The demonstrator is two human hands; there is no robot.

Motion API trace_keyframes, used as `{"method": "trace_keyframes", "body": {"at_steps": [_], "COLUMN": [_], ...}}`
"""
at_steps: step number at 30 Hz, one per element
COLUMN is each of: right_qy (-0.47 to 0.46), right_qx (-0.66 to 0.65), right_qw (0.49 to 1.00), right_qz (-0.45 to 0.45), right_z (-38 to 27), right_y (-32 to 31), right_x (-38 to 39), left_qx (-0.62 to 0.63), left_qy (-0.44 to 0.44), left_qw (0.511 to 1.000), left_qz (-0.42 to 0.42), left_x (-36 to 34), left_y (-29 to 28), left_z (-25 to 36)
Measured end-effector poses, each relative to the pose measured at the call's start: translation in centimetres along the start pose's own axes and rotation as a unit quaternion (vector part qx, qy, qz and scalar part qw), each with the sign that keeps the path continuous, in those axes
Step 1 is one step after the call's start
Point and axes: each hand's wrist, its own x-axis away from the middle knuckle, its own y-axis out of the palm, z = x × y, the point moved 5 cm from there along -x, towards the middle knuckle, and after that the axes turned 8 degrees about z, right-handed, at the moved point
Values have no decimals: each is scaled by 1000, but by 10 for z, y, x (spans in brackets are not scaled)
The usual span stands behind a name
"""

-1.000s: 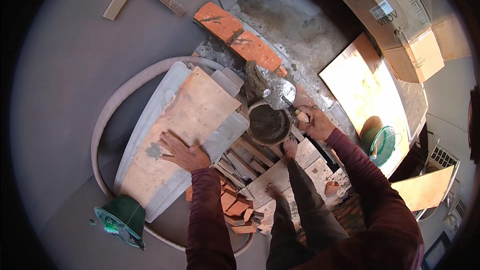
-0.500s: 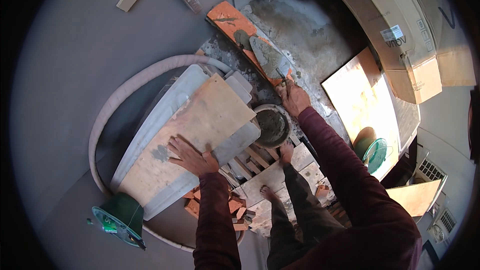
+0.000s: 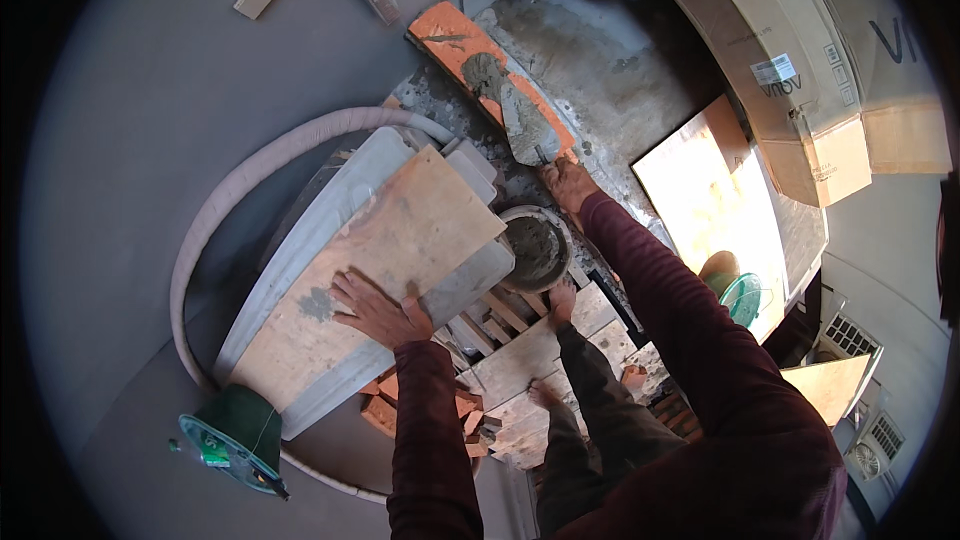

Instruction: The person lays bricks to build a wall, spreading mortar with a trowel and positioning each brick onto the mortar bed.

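My right hand (image 3: 568,185) is closed around the handle of a trowel (image 3: 522,122), whose blade lies low over the near part of an orange brick course (image 3: 445,28). Grey mortar (image 3: 483,73) sits in a lump on the bricks just past the blade tip, and some smears the blade. With fingers spread, my left hand (image 3: 378,310) rests flat on a plywood board (image 3: 425,202) laid over a pale plastic tub (image 3: 300,285). A round bucket of wet mortar (image 3: 537,248) stands below my right hand, beside my bare foot.
Broken bricks (image 3: 380,412) lie below the board. A green bucket (image 3: 235,440) stands at left, another green bucket (image 3: 740,298) at right by a sunlit plywood sheet (image 3: 705,180). Cardboard boxes (image 3: 815,70) fill the far right. A thick hose (image 3: 235,190) curves around the tub.
My right hand and the trowel have shifted left and slightly nearer the course's left edge. The mortar lump past the blade looks larger. My left hand stays on the board.
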Motion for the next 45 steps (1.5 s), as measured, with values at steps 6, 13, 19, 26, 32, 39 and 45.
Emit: {"method": "trace_keyframes", "body": {"at_steps": [6, 13, 19, 26, 32, 39, 45], "right_qy": [-50, -101, -17, 85, -154, -117, -45], "right_qx": [85, 216, 148, -75, 45, 284, 119], "right_qw": [995, 971, 989, 989, 980, 951, 992], "right_qz": [-23, 23, 18, -93, -115, -46, -14], "right_z": [-65, -70, -32, -37, -55, -1, -34], "right_y": [-49, -28, 2, -64, -60, -64, -23], "right_x": [-33, -85, -35, -34, -123, -37, 94], "left_qx": [2, 34, 9, -26, 18, -4, 9], "left_qy": [6, 3, 5, -11, -14, -21, -15], "left_qw": [1000, 999, 1000, 999, 1000, 999, 1000], "left_qz": [2, -7, -5, -37, -18, -25, -14], "left_x": [2, 0, 3, 2, 3, 0, 2], "left_y": [-4, 0, 2, 0, 1, -3, 3], "left_z": [-5, -8, -7, -6, -9, -8, -8]}}
